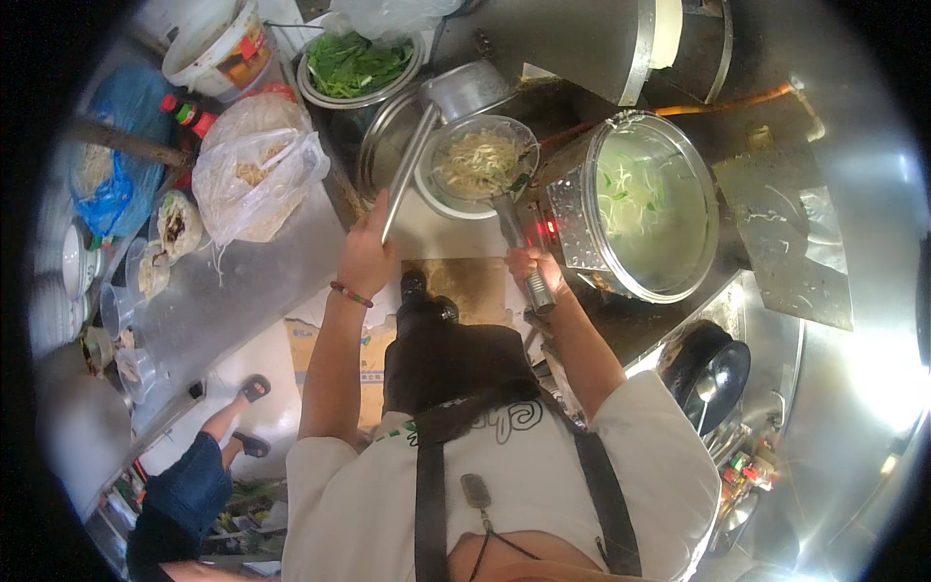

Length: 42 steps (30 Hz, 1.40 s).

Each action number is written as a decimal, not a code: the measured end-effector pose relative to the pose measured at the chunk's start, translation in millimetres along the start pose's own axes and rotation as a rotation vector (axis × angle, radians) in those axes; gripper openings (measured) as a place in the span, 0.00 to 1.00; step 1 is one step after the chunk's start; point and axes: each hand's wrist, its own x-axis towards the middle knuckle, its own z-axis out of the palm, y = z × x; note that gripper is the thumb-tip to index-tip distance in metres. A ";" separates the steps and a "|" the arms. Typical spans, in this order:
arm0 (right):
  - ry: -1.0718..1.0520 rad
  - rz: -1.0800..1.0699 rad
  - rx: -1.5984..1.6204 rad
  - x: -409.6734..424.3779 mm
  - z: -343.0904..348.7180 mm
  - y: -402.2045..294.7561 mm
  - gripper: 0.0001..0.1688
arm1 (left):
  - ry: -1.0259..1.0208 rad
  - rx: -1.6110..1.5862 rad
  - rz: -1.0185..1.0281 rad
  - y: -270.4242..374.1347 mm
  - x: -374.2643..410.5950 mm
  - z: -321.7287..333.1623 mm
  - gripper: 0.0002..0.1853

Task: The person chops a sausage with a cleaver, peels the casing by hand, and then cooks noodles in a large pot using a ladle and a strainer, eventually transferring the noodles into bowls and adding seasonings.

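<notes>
My left hand (pixel 371 251) grips the long metal handle of a ladle (pixel 469 91), whose deep round cup hangs beyond the strainer. In my right hand (pixel 536 269) is the thick handle of a strainer (pixel 515 222). Pale noodles or sprouts with some green leaves (pixel 480 164) fill the strainer's basket. A white bowl (pixel 444 205) shows partly beneath the basket; whether the two touch I cannot tell. To the right stands a large metal pot (pixel 709 247) of cloudy, pale green liquid with sprouts and leaf bits floating in it.
A bowl of leafy greens (pixel 356 65) sits at the back beside a white plastic bucket (pixel 218 54). Left lies a clear bag of noodles (pixel 258 174) on a metal counter (pixel 284 269). Black woks (pixel 713 378) rest at right. Another person (pixel 185 487) is at lower left.
</notes>
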 end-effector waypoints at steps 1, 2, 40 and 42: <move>-0.001 0.007 0.000 -0.1 7.3 1.4 0.08 | 0.015 0.011 -0.006 0.4 -4.9 -3.2 0.42; -0.001 0.015 -0.001 0.8 14.0 3.2 0.08 | 0.025 0.024 0.000 1.6 -8.3 -3.5 0.42; -0.104 -0.135 -0.424 -96.9 93.4 70.8 0.26 | 0.161 -0.247 -0.007 99.4 -44.2 -69.5 0.37; -0.070 -0.126 -0.262 -83.6 83.7 64.9 0.25 | 0.117 -0.266 -0.044 94.8 -49.6 -64.2 0.38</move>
